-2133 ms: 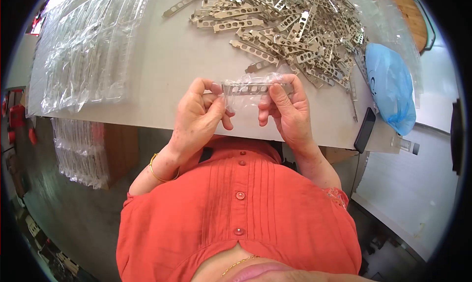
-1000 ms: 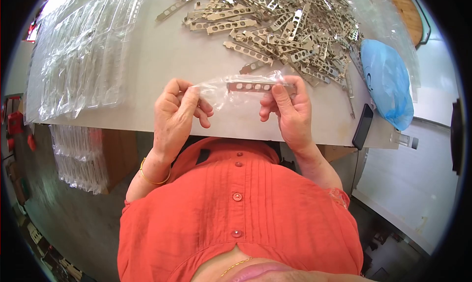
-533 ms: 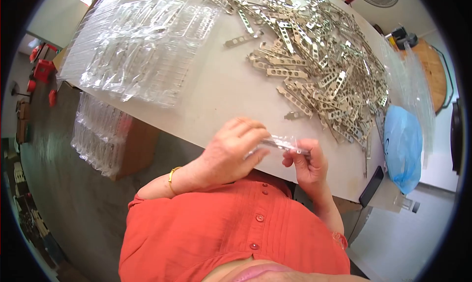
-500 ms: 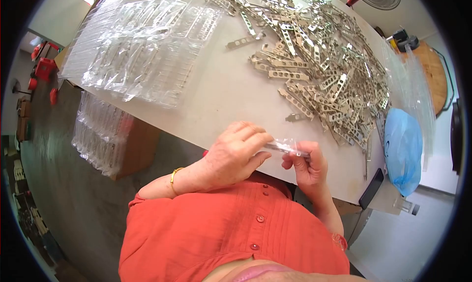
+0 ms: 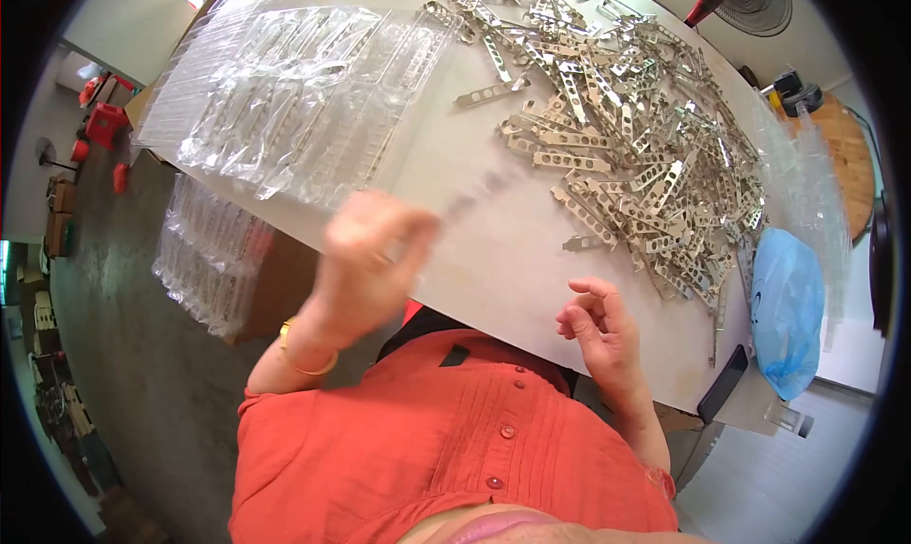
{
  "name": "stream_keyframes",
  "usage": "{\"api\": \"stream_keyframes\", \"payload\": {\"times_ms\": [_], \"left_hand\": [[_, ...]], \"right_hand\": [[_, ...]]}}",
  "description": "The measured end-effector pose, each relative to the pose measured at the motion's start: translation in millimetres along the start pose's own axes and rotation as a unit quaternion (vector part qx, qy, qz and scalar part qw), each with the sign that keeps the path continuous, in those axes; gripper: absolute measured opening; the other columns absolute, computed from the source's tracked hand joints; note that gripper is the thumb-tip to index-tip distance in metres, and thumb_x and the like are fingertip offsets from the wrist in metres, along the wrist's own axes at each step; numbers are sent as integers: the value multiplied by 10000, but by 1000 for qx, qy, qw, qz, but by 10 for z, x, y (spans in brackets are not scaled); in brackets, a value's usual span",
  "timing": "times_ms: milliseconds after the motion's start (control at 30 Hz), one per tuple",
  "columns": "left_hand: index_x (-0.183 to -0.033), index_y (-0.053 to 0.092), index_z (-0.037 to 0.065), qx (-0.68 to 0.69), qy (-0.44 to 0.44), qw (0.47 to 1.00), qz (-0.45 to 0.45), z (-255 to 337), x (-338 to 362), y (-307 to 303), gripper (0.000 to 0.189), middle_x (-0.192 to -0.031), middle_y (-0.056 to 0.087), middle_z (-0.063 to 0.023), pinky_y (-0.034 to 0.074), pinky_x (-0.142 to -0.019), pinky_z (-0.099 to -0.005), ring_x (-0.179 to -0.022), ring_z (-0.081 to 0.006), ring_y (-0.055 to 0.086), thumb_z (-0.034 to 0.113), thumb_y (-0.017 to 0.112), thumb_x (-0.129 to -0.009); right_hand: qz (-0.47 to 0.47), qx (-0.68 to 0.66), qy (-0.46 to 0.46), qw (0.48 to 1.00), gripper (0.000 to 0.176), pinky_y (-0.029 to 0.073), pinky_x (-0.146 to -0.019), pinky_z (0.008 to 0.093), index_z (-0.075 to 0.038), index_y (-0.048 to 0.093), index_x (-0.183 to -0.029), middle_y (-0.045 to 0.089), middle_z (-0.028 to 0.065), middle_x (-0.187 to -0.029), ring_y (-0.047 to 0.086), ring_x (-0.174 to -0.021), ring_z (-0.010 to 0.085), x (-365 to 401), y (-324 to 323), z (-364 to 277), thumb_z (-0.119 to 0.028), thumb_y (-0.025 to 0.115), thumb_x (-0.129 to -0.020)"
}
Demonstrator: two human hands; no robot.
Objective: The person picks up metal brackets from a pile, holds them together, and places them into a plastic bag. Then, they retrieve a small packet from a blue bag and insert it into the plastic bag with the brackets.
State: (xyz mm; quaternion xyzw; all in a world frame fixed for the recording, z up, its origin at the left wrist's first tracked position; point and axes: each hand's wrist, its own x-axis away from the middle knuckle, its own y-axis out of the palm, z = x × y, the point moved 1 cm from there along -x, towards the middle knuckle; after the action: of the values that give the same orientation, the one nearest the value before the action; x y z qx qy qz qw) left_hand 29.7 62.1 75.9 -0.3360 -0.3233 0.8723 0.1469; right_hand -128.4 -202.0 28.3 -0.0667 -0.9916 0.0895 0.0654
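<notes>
My left hand [image 5: 365,254], with a gold bangle at the wrist, is raised near the front corner of the clear plastic tray [image 5: 403,169]. Pinched between its thumb and fingers is a slotted metal bracket [image 5: 486,187], smeared by motion and pointing up to the right. My right hand [image 5: 604,333] hovers over the table's near edge, fingers loosely bent and apart, holding nothing. Past it lies a large heap of loose metal brackets [image 5: 645,155]. Wrapped brackets [image 5: 275,107] lie in rows in the tray.
A second stack of packed trays [image 5: 209,259] sits on a cardboard box below the table's left edge. To the right are a blue plastic bag [image 5: 786,311], a dark phone [image 5: 723,383] and clear plastic sheets [image 5: 816,202]. A fan [image 5: 750,3] stands beyond the table.
My left hand has drawn away from my right, moving left and up toward the tray with the bracket, which both hands held in clear film before. My right hand has let go and its fingers have loosened.
</notes>
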Motion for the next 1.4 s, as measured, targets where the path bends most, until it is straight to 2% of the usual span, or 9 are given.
{"api": "stream_keyframes", "payload": {"times_ms": [100,200,267,300,433,700,1033,1100,1400], "left_hand": [[-879,712,-4,-112,-79,984,115,-276,-201,-361,52,-812,690,-103,499,-699,-324,-733,-214,633,9,732,-833],[-908,715,-16,-198,-126,963,136,-479,-406,-587,91,-801,685,-114,497,-680,-315,-711,-203,632,66,712,-871],[-924,705,-25,-273,-155,946,76,-630,-493,-635,143,-760,670,-124,496,-660,-313,-674,-198,633,114,689,-892],[-836,712,11,-240,-178,952,68,-708,-524,-617,123,-792,692,-167,507,-732,-414,-785,-338,664,126,675,-858],[-889,726,-7,-271,-199,942,2,-901,-595,-498,163,-724,677,-172,504,-636,-358,-651,-259,672,146,680,-855],[-825,724,5,-334,-199,917,-86,-1068,-597,-321,172,-813,696,-212,540,-730,-450,-795,-382,693,155,640,-826],[-843,731,5,-369,-197,899,-130,-1066,-569,-266,188,-843,700,-222,547,-773,-468,-834,-394,693,167,637,-841],[-843,727,-1,-395,-212,877,-172,-1010,-592,-265,195,-839,699,-225,547,-779,-473,-843,-400,692,172,639,-849],[-829,719,-15,-382,-214,880,-182,-1010,-597,-244,194,-846,696,-241,543,-775,-482,-855,-413,689,166,658,-864]], "right_hand": [[13,-1,47,999,211,540,-689,257,-21,578,-1203,689,58,-860,646,-738,107,53,-85,85,-47,598,-994],[14,0,71,997,169,540,-684,253,-17,603,-1159,688,55,-845,652,-743,106,88,-99,121,-58,599,-996],[13,2,78,997,153,541,-683,253,-14,613,-1140,686,53,-837,653,-745,106,99,-95,133,-63,600,-996],[10,2,78,997,145,542,-682,253,-12,618,-1129,686,52,-838,655,-747,107,102,-93,139,-64,601,-995],[0,14,73,997,146,531,-686,237,-11,616,-1130,682,41,-861,641,-759,94,118,-110,115,-90,592,-1010],[12,16,82,996,114,549,-688,254,-16,635,-1089,692,44,-835,664,-749,106,141,-148,107,-73,604,-996],[2,19,73,997,109,543,-686,252,-9,640,-1078,687,42,-828,654,-741,105,117,-106,90,-67,601,-994],[0,21,73,997,110,543,-685,253,-8,640,-1079,687,42,-829,654,-741,106,122,-107,103,-67,601,-994],[-2,15,74,997,116,547,-692,252,-6,637,-1081,685,46,-833,655,-745,106,141,-90,114,-73,601,-994]]}}
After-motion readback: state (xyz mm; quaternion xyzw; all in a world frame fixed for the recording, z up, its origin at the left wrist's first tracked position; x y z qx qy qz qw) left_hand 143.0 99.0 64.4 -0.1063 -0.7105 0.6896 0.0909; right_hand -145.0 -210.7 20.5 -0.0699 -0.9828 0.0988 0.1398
